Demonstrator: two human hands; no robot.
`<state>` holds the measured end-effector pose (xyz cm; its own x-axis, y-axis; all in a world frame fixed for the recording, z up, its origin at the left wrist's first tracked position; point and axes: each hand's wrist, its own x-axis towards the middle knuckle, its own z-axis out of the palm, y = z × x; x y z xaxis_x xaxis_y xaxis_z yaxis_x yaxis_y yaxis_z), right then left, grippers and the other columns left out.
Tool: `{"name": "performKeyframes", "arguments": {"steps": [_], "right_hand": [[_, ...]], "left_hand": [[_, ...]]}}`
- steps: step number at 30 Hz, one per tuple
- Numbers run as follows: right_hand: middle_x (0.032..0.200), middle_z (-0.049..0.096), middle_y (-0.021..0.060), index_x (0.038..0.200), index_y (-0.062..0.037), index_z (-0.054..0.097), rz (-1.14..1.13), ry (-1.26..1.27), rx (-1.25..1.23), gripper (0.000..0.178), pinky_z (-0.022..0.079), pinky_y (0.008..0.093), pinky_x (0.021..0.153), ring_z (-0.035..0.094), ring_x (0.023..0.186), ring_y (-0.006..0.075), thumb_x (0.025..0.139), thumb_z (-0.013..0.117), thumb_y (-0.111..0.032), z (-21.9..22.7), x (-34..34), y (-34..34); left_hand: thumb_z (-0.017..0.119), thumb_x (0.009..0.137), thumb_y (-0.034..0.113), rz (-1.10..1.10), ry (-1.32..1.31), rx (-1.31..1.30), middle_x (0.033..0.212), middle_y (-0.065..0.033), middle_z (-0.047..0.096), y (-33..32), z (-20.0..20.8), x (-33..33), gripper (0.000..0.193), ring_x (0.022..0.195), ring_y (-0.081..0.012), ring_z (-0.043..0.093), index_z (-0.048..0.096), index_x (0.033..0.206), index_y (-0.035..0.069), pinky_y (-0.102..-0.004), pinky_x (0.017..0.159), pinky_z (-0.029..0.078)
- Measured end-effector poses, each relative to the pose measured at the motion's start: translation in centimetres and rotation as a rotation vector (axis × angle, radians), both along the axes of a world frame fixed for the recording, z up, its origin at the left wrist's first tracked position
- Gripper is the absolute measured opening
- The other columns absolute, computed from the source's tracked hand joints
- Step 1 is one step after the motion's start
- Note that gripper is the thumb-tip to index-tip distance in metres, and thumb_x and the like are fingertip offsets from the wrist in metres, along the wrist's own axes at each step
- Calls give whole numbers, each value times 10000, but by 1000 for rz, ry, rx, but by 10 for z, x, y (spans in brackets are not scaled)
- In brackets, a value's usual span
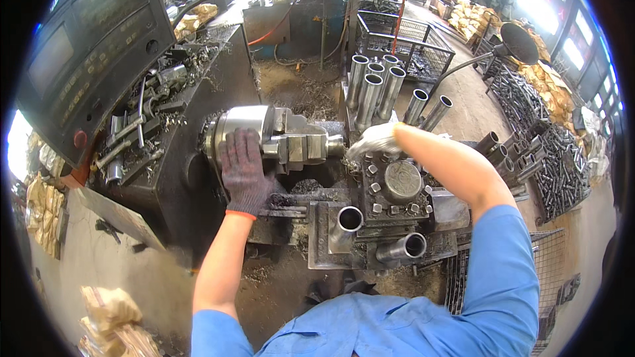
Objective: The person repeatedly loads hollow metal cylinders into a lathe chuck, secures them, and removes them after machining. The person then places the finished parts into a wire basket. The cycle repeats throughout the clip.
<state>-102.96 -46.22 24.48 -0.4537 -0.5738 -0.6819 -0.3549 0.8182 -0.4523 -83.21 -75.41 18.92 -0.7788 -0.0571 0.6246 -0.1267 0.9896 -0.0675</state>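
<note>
My left hand, in a dark glove with an orange cuff, lies flat on the round steel chuck of a lathe, fingers spread over its rim. My right hand, in a pale glove, reaches across the square tool post toward the chuck's jaws; it is blurred and whether it holds anything is unclear. Upright steel tubes stand just behind that hand.
Two short tubes lie on the carriage near me. A control panel hangs upper left above a tray of tools and swarf. Racks of more tubes fill the right; wire crates stand behind.
</note>
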Motion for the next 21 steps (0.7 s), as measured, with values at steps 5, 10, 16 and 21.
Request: {"name": "performKeyframes", "arguments": {"steps": [5, 10, 16, 21], "right_hand": [[1472, 685, 40, 1310, -102, 767, -232, -184, -296, 425, 607, 401, 1000, 756, 1069, 250, 894, 811, -182, -53, -29, -25], [1177, 780, 128, 1289, -34, 750, -678, 213, -658, 415, 638, 365, 869, 767, 936, 205, 898, 769, -173, 50, -3, 38], [1173, 754, 224, 1354, -5, 695, 43, 1384, -409, 532, 614, 447, 926, 753, 1000, 333, 885, 685, -255, 50, -25, -46], [1255, 748, 265, 1329, 23, 682, 382, 324, 120, 751, 576, 461, 978, 731, 1101, 388, 740, 856, -409, -17, -47, -68]], "left_hand": [[846, 731, 470, -32, -200, -19, 1606, -206, 476, -28, 17, -51, 1036, 1530, -385, 416, 447, 1559, -8, -538, 1309, 253], [848, 706, 460, -13, -372, -121, 1550, -193, 522, -27, 47, -63, 979, 1480, -363, 473, 502, 1502, 8, -540, 1250, 347], [972, 558, 478, -21, -905, 140, 1411, -88, 679, -18, 118, -109, 851, 1322, -309, 644, 667, 1287, 162, -496, 1055, 554], [809, 781, 310, -29, -225, 137, 1524, -135, 592, -16, 56, -72, 848, 1469, -318, 510, 512, 1537, 65, -494, 1309, 295]]}}
